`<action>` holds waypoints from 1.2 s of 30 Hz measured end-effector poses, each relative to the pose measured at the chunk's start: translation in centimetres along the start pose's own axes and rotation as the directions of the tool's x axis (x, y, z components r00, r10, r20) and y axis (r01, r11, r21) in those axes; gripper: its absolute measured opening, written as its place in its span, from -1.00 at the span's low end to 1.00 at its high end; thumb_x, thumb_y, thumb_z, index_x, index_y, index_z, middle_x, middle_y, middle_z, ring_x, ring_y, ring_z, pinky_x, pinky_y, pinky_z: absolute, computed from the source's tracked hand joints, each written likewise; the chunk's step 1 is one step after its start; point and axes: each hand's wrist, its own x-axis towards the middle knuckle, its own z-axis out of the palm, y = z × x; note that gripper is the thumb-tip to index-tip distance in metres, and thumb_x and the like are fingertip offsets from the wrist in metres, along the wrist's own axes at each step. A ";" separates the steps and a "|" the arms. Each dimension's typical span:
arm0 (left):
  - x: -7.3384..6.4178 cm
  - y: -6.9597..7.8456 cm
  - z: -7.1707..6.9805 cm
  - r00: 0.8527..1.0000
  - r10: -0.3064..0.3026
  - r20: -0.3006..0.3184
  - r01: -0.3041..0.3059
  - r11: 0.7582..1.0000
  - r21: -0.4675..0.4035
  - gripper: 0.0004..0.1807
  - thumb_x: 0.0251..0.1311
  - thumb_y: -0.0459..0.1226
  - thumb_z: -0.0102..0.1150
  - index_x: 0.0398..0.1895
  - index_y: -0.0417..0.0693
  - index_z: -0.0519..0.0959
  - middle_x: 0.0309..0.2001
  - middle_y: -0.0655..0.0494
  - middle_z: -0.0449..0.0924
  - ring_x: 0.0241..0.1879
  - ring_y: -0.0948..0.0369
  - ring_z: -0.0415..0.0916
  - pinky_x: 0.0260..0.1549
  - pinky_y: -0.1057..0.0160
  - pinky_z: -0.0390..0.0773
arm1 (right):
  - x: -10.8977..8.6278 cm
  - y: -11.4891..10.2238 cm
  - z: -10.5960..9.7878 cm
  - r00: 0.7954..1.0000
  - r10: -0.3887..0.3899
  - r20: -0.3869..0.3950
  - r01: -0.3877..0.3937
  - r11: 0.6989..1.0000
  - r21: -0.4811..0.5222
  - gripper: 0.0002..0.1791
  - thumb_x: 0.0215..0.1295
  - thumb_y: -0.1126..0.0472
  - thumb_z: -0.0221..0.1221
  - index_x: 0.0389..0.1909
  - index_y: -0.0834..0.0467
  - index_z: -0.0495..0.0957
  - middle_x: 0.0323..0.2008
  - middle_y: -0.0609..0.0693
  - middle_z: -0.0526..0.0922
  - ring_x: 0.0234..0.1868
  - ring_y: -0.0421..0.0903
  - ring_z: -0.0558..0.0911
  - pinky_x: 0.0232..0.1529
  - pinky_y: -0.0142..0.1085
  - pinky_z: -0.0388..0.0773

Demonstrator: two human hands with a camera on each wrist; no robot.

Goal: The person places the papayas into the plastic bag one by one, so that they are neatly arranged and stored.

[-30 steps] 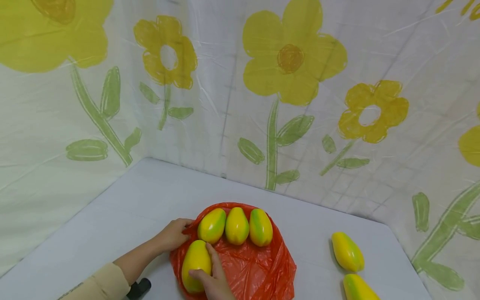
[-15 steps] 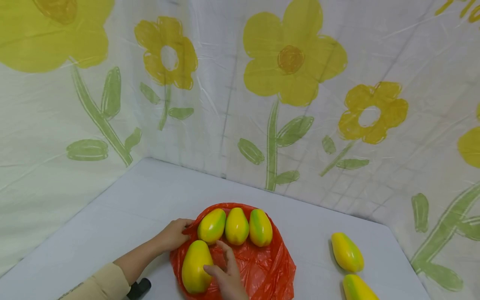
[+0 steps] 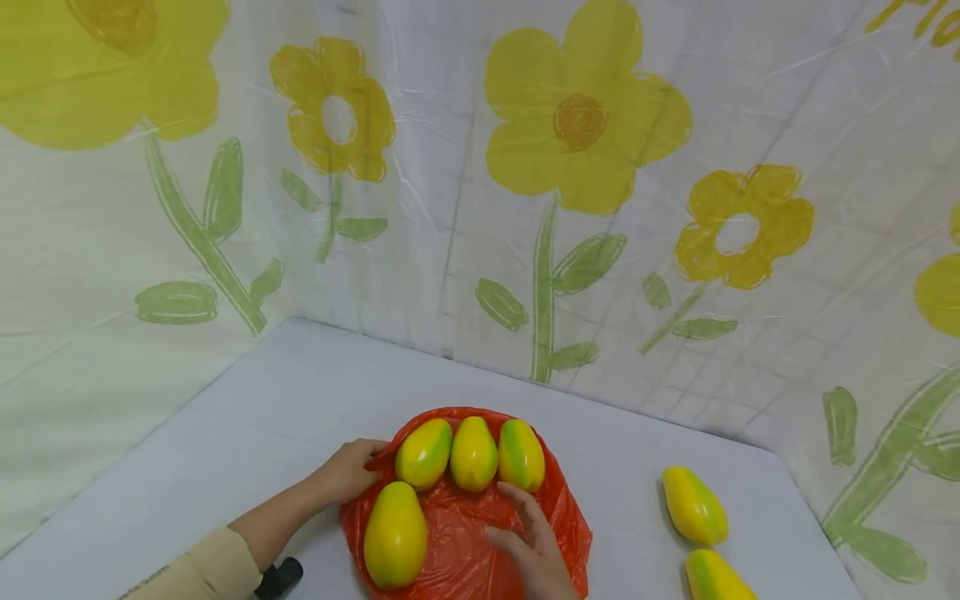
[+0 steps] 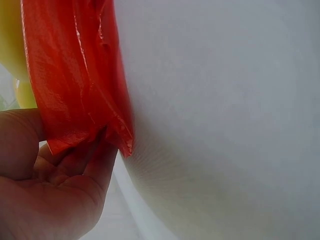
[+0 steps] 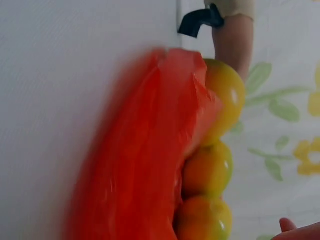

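Note:
A red plastic bag (image 3: 468,542) lies spread with its mouth open at the table's near middle. Three yellow-green papayas, a left one (image 3: 423,454), a middle one (image 3: 474,454) and a right one (image 3: 522,456), stand in a row along its far side. A larger yellow papaya (image 3: 395,537) sits inside at the left. My left hand (image 3: 345,473) pinches the bag's left rim; thumb and fingers meet the red film (image 4: 75,75) in the left wrist view. Over the bag's right part my right hand (image 3: 534,546) hovers, thumb and fingers spread, holding nothing.
Two more papayas, a far one (image 3: 695,505) and a near one (image 3: 718,575) cut by the frame edge, lie on the white table (image 3: 630,442) to the right. A black strap-like object (image 3: 281,578) shows by the left forearm. A flowered curtain (image 3: 420,275) stands behind.
My right hand has let go of the large papaya and moved right across the bag. The papaya stays at the bag's left. My left hand keeps its hold on the rim.

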 end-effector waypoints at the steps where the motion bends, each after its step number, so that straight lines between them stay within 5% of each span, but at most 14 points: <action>1: 0.0 0.0 0.0 1.000 -0.001 -0.001 0.001 1.000 0.002 -0.56 0.06 -0.51 0.08 0.09 -0.26 0.49 -0.04 -0.07 0.59 -0.20 0.16 0.53 -0.21 0.10 0.66 | 0.0 -0.1 -0.5 1.000 -0.001 -0.007 0.001 1.000 -0.010 -0.21 0.16 -0.05 0.19 0.37 0.04 0.09 0.44 0.26 -0.09 0.18 0.19 0.37 0.05 0.03 0.54; 13: 0.0 0.0 0.0 1.000 -0.010 -0.001 0.010 1.000 0.021 -0.56 0.05 -0.50 0.08 0.09 -0.29 0.48 -0.04 -0.10 0.59 -0.21 0.15 0.53 -0.21 0.09 0.66 | -1.2 0.0 -5.7 0.990 0.012 -0.144 -0.028 0.994 -0.108 -0.09 0.17 -0.05 0.20 0.41 0.15 -0.06 0.43 0.29 -0.05 0.35 0.34 0.12 0.10 0.07 0.47; 22: 0.1 -0.2 0.2 1.000 -0.011 -0.009 0.012 1.000 0.016 -0.56 0.04 -0.51 0.09 0.07 -0.27 0.50 -0.05 -0.08 0.59 -0.18 0.14 0.54 -0.19 0.08 0.65 | -2.3 0.4 -9.6 0.958 -0.061 -0.279 -0.021 0.959 -0.282 -0.10 0.12 0.04 0.26 0.38 0.19 -0.01 0.42 0.32 -0.03 0.37 0.37 -0.02 0.28 0.27 -0.01; 36: -0.1 -0.2 0.0 1.000 -0.001 -0.012 0.001 1.000 0.025 -0.55 0.04 -0.52 0.09 0.09 -0.31 0.47 -0.03 -0.13 0.58 -0.18 0.12 0.55 -0.21 0.07 0.65 | -3.0 2.5 -17.0 0.928 -0.061 -0.368 -0.016 0.979 -0.203 0.06 0.04 0.11 0.31 0.43 0.19 -0.15 0.47 0.22 -0.15 0.45 0.26 -0.23 0.34 0.30 -0.19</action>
